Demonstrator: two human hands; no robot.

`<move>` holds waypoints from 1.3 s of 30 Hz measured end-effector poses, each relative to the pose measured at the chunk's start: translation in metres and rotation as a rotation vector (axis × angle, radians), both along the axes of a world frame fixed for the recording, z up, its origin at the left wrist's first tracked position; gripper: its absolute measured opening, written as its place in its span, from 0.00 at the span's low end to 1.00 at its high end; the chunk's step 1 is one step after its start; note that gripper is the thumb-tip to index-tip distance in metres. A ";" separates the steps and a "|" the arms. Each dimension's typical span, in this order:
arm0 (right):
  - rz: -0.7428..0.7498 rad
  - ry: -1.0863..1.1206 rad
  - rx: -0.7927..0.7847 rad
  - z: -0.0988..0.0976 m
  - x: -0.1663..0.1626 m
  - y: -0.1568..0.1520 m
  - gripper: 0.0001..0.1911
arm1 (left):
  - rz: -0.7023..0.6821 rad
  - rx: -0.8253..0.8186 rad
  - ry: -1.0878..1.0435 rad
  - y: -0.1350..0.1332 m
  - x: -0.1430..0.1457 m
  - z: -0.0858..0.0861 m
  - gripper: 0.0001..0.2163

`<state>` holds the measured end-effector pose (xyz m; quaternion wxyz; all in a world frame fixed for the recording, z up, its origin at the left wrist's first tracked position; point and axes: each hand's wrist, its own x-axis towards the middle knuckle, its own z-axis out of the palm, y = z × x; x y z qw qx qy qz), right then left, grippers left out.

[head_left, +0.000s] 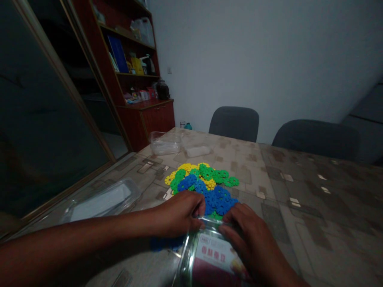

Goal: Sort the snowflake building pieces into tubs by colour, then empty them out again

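Observation:
A clear plastic box (211,255) with a white and dark red label is near the bottom of the head view, its lower part cut off by the frame. My left hand (179,213) pinches the box's far rim at its left corner. The right hand (253,235) holds the same rim farther right, thumb and fingers closed on the edge. Just beyond the box lies a heap of flat, toothed plastic discs: blue discs (220,199) in front, green discs (206,172) and yellow discs (187,167) behind. More blue pieces (167,243) show under my left forearm.
A clear plastic tray (131,185) with a white panel lies at the left. Clear containers (166,145) stand toward the table's far edge. Two grey chairs (235,121) are beyond the patterned table (248,159). A red-brown cabinet (157,119) stands at the back left.

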<state>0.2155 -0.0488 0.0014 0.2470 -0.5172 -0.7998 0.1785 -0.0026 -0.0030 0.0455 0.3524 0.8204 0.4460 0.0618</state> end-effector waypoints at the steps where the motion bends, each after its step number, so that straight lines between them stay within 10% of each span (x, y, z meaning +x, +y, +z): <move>1: 0.007 0.013 0.044 0.000 0.000 0.000 0.07 | -0.011 0.014 0.000 0.000 0.000 0.001 0.07; 10: 0.078 0.045 0.320 -0.009 0.004 -0.002 0.11 | -0.030 0.056 -0.011 -0.006 0.006 0.003 0.07; 29: 0.121 0.081 0.156 -0.001 0.004 -0.001 0.08 | -0.332 0.246 -0.138 -0.001 -0.005 -0.002 0.03; 39: -0.004 -0.004 -0.193 -0.001 0.010 0.004 0.13 | -0.188 0.025 -0.072 0.000 0.001 0.017 0.02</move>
